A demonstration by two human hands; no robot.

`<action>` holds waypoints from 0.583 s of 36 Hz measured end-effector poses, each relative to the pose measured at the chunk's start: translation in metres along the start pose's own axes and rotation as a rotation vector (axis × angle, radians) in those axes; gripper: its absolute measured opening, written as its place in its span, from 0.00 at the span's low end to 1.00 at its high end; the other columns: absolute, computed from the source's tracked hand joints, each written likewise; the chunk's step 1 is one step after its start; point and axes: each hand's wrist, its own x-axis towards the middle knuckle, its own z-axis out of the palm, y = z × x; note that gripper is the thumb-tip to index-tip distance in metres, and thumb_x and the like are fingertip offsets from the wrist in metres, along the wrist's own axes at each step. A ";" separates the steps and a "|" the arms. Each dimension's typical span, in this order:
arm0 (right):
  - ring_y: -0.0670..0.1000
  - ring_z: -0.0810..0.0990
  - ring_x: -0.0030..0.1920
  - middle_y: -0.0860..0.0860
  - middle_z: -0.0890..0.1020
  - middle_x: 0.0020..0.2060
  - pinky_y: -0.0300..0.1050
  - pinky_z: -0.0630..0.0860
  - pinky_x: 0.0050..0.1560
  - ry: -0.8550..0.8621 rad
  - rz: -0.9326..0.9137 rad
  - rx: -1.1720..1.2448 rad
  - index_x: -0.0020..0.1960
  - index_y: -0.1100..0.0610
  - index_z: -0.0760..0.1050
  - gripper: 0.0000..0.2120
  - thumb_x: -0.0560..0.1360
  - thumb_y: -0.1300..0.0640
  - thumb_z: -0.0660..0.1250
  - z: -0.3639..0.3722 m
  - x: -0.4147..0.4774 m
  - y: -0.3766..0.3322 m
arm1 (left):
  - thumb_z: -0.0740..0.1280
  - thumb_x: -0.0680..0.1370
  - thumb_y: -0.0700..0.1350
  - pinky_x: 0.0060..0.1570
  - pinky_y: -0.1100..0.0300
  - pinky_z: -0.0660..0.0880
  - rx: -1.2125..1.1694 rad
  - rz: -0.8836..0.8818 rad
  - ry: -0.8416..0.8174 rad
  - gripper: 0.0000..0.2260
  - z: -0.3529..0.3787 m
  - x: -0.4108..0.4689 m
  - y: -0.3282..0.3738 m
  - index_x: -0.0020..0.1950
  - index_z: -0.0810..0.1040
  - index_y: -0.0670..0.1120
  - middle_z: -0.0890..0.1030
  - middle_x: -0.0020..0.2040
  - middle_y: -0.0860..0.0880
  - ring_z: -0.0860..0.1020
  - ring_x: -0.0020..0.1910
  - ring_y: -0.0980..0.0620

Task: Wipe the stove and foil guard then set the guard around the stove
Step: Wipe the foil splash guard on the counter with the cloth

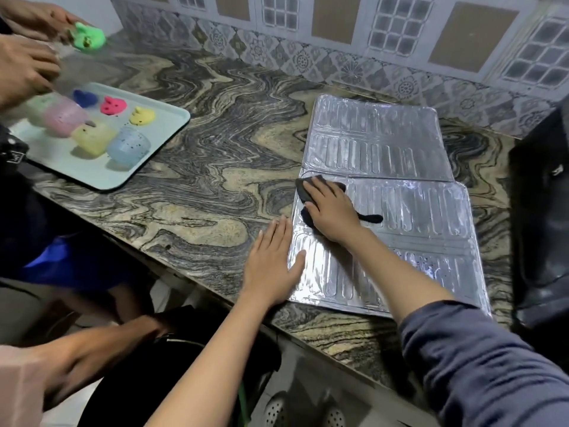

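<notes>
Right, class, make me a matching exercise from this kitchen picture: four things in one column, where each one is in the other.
Things:
1. dark cloth
2. foil guard
3. left hand
4. yellow mould

Places:
A. on the tray
B. flat on the counter
C. under the right hand
D. on the guard's near left edge

Pairs: 1-C, 2-B, 3-D, 4-A

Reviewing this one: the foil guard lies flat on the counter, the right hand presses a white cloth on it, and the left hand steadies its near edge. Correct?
Not quite. The head view shows the cloth under the right hand is black, not white. The rest holds: the foil guard lies flat on the counter and the left hand steadies its near edge.
</notes>
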 end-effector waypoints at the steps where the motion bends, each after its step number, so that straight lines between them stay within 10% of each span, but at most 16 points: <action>1: 0.52 0.51 0.76 0.46 0.55 0.76 0.51 0.50 0.75 -0.034 -0.068 -0.020 0.75 0.48 0.54 0.23 0.81 0.49 0.50 -0.003 -0.003 0.005 | 0.43 0.80 0.58 0.73 0.58 0.35 0.003 -0.002 -0.001 0.29 0.000 0.000 0.000 0.75 0.36 0.49 0.37 0.76 0.52 0.36 0.75 0.55; 8: 0.50 0.50 0.76 0.45 0.55 0.76 0.48 0.49 0.75 -0.129 -0.193 -0.050 0.75 0.48 0.54 0.23 0.81 0.50 0.51 -0.027 -0.037 0.049 | 0.43 0.80 0.59 0.74 0.56 0.37 -0.005 -0.012 -0.008 0.29 0.002 0.000 0.001 0.76 0.36 0.49 0.37 0.77 0.52 0.37 0.75 0.54; 21: 0.54 0.53 0.75 0.50 0.57 0.76 0.55 0.54 0.74 0.177 0.553 0.025 0.75 0.52 0.55 0.24 0.81 0.49 0.49 -0.036 -0.137 0.093 | 0.43 0.80 0.59 0.74 0.54 0.38 0.011 -0.013 -0.035 0.28 0.002 0.000 0.001 0.76 0.37 0.51 0.38 0.77 0.50 0.38 0.76 0.53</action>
